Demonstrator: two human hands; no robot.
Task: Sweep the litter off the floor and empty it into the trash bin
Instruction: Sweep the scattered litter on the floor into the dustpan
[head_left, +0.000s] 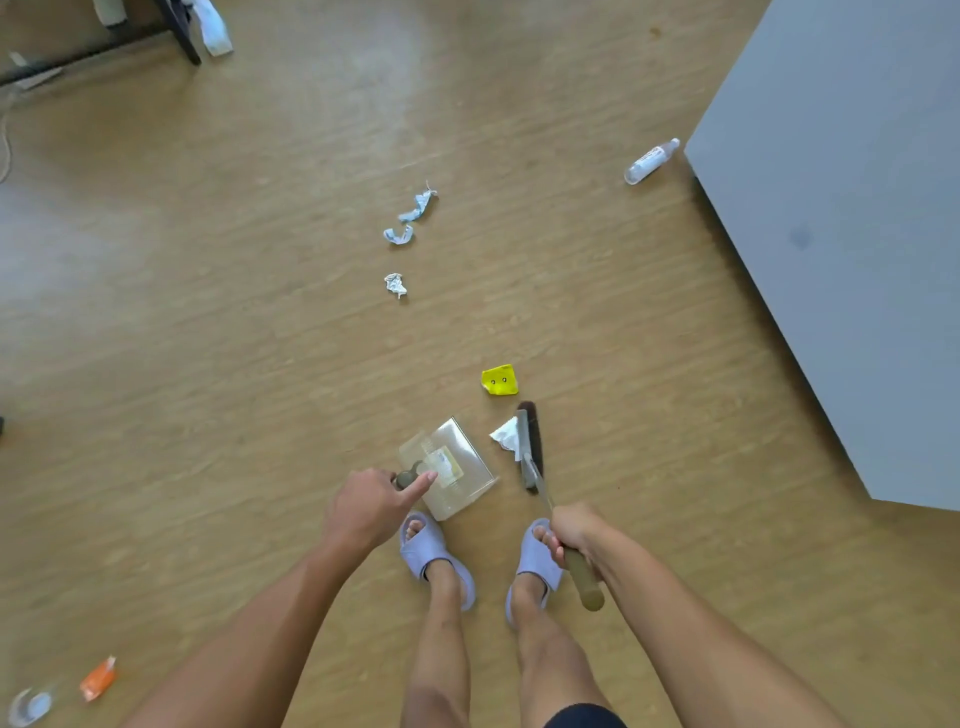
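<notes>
No text, brand or number is coming through legibly anywhere in this view. The plastic bottle (651, 161) lying on the floor beside the grey cabinet is carrying a white label with reddish print, but the marks are staying too small and blurred to make out. The clear dustpan (448, 467) is showing a yellowish sticker with a pale patch in it, and nothing on it is reading as letters. The yellow wrapper (500, 380) is displaying two dark dots, which are not forming any word. The orange packet (97, 678) at the lower left is giving no readable print either.
</notes>
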